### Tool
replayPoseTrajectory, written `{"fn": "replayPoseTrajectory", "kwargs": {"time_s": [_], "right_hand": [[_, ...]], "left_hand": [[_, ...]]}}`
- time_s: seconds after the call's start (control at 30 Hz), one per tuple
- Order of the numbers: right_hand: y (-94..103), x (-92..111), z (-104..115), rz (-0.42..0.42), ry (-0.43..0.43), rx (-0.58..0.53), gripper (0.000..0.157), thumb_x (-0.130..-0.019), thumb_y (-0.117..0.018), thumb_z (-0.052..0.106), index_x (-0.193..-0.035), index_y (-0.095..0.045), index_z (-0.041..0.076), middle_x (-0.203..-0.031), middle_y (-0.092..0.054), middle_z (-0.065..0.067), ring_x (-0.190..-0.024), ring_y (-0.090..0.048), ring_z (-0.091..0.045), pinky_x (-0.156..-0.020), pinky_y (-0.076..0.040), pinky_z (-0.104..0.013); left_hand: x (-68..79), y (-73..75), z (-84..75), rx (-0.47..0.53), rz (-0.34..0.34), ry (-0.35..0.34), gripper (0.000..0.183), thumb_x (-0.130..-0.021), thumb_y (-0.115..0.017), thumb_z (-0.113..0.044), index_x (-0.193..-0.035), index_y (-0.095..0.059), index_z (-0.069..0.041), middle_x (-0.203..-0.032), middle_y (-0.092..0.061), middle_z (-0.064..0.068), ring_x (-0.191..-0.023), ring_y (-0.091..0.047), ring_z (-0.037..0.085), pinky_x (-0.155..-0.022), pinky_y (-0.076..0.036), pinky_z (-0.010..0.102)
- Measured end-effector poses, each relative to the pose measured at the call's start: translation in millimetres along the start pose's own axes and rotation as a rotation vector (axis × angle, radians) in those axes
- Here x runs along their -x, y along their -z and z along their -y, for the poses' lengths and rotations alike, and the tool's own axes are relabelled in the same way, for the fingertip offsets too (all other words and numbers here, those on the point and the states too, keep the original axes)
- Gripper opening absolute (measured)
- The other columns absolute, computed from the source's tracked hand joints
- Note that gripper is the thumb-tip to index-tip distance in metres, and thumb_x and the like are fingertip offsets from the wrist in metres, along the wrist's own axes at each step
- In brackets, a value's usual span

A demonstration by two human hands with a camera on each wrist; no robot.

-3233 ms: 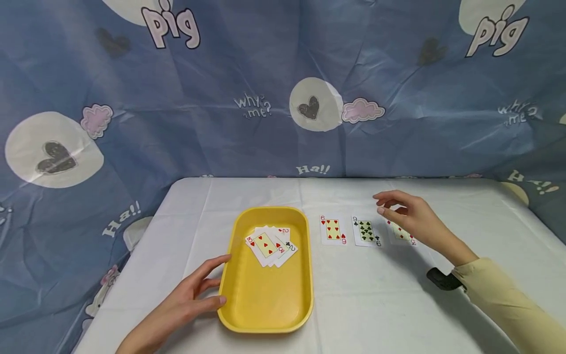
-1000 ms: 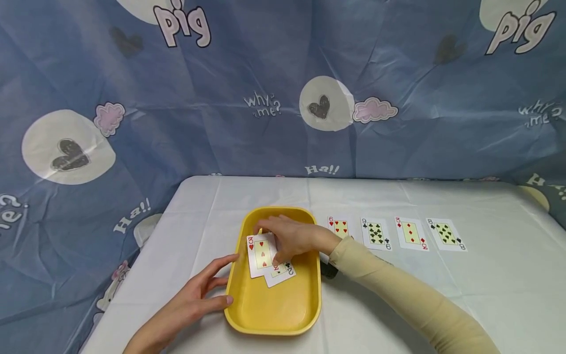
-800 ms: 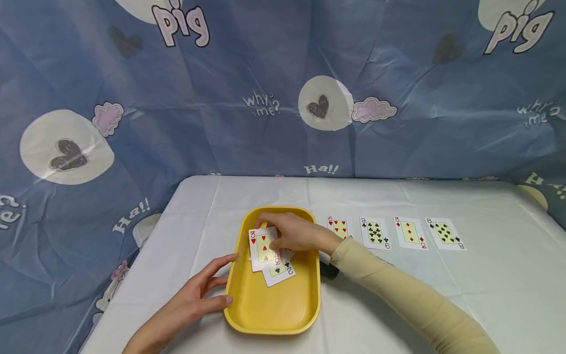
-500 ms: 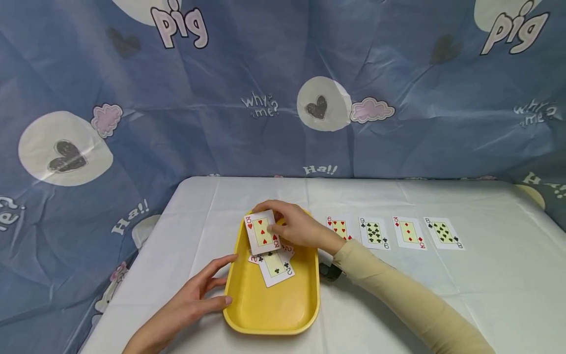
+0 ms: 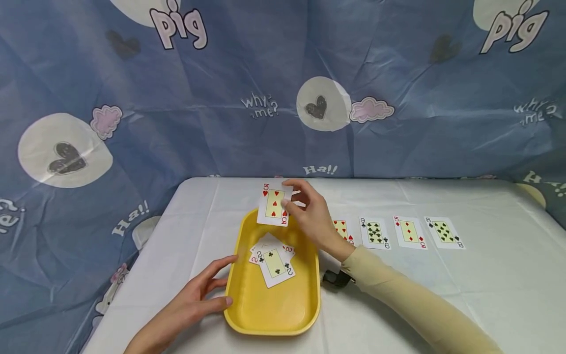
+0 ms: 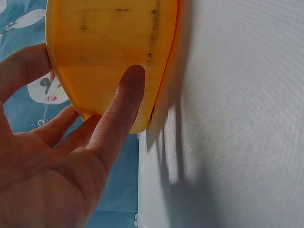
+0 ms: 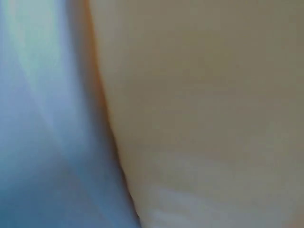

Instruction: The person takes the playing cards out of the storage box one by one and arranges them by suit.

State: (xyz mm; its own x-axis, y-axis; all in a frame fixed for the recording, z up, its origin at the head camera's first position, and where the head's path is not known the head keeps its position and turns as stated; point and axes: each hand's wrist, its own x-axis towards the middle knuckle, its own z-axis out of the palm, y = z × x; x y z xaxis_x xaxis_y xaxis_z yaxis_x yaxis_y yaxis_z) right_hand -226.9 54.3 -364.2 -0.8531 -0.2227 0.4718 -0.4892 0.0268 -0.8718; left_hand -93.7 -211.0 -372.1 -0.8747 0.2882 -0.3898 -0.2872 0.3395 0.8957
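Note:
My right hand pinches a three of hearts playing card between thumb and fingers, above the far end of a yellow tray. Inside the tray lies a two of clubs, overlapping a red two that is mostly covered. At the tray's left side is my left hand, its fingertips touching the rim. In the left wrist view, the thumb lies straight against the tray's outer wall. A blurred beige sleeve fills most of the right wrist view, hiding that hand.
Right of the tray, a row of face-up cards lies on the white cloth: a six of hearts, partly behind my right hand, a nine of clubs, a three of diamonds and a black eight. A blue patterned curtain hangs behind.
The black eight has joined the row's right end. My right hand has come back to the tray, picked up the three of hearts and raised it. My left hand stays at the rim.

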Motion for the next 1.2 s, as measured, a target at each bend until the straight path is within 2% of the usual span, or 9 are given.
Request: {"fn": "replayPoseTrajectory", "kwargs": {"time_s": [0.1, 0.27, 0.43, 0.73, 0.9, 1.03, 1.2], "right_hand": [[10.9, -0.2, 6.7, -0.026, -0.027, -0.051, 0.04, -0.09, -0.064, -0.009, -0.129, -0.056, 0.001, -0.114, -0.049, -0.02, -0.091, -0.058, -0.034, -0.076, -0.055, -0.038], [34.0, 7.5, 14.8, -0.018, -0.08, -0.062, 0.043, -0.089, -0.067, -0.006, -0.129, -0.057, 0.008, -0.105, -0.05, -0.017, -0.084, -0.06, -0.027, -0.07, -0.057, -0.042], [61.3, 25.3, 21.1, 0.034, -0.147, -0.025, 0.044, -0.088, -0.069, -0.003, -0.128, -0.057, 0.011, -0.112, -0.051, -0.014, -0.083, -0.063, -0.023, -0.063, -0.057, -0.043], [111.9, 62.1, 21.7, 0.055, -0.278, 0.081, 0.043, -0.088, -0.071, 0.0, -0.128, -0.056, 0.01, -0.116, -0.057, -0.015, -0.084, -0.063, -0.021, -0.067, -0.057, -0.043], [123.9, 83.3, 15.6, 0.111, -0.32, 0.113, 0.042, -0.087, -0.072, -0.002, -0.125, -0.057, 0.007, -0.113, -0.054, -0.018, -0.081, -0.063, -0.021, -0.066, -0.057, -0.042], [127.6, 99.1, 8.3, 0.156, -0.343, 0.173, 0.041, -0.085, -0.074, 0.0, -0.123, -0.059, 0.01, -0.112, -0.053, -0.017, -0.081, -0.063, -0.023, -0.067, -0.056, -0.035], [129.0, 111.9, 2.5, 0.229, -0.38, 0.317, 0.04, -0.083, -0.077, 0.004, -0.12, -0.063, 0.013, -0.113, -0.058, -0.01, -0.08, -0.064, -0.021, -0.069, -0.054, -0.03]], "left_hand": [[0.9, -0.4, -0.6, 0.006, 0.001, -0.009, 0.069, -0.091, -0.07, -0.03, -0.151, -0.036, -0.031, -0.141, -0.051, 0.011, -0.123, -0.053, 0.026, -0.094, -0.047, 0.048], [1.6, -0.6, -0.8, 0.008, 0.002, -0.003, 0.069, -0.091, -0.071, -0.03, -0.15, -0.036, -0.031, -0.14, -0.051, 0.011, -0.123, -0.053, 0.026, -0.094, -0.047, 0.047], [0.0, -0.9, 0.2, 0.011, -0.002, -0.004, 0.07, -0.091, -0.071, -0.03, -0.151, -0.035, -0.03, -0.142, -0.05, 0.011, -0.123, -0.053, 0.027, -0.093, -0.048, 0.047], [-1.4, -1.5, 0.0, 0.001, -0.031, 0.004, 0.07, -0.089, -0.071, -0.028, -0.15, -0.036, -0.029, -0.144, -0.048, 0.01, -0.123, -0.053, 0.027, -0.094, -0.046, 0.051], [-1.1, -1.8, 0.1, 0.0, -0.036, 0.006, 0.071, -0.089, -0.072, -0.028, -0.15, -0.036, -0.029, -0.144, -0.048, 0.01, -0.123, -0.052, 0.027, -0.094, -0.047, 0.051], [-1.6, -2.1, -0.3, -0.004, -0.039, 0.013, 0.07, -0.089, -0.072, -0.029, -0.15, -0.036, -0.03, -0.144, -0.048, 0.01, -0.123, -0.053, 0.027, -0.094, -0.047, 0.052], [-1.7, -2.0, 0.1, -0.005, -0.042, 0.015, 0.071, -0.089, -0.072, -0.028, -0.15, -0.036, -0.029, -0.145, -0.047, 0.01, -0.122, -0.053, 0.026, -0.094, -0.047, 0.051]]}}
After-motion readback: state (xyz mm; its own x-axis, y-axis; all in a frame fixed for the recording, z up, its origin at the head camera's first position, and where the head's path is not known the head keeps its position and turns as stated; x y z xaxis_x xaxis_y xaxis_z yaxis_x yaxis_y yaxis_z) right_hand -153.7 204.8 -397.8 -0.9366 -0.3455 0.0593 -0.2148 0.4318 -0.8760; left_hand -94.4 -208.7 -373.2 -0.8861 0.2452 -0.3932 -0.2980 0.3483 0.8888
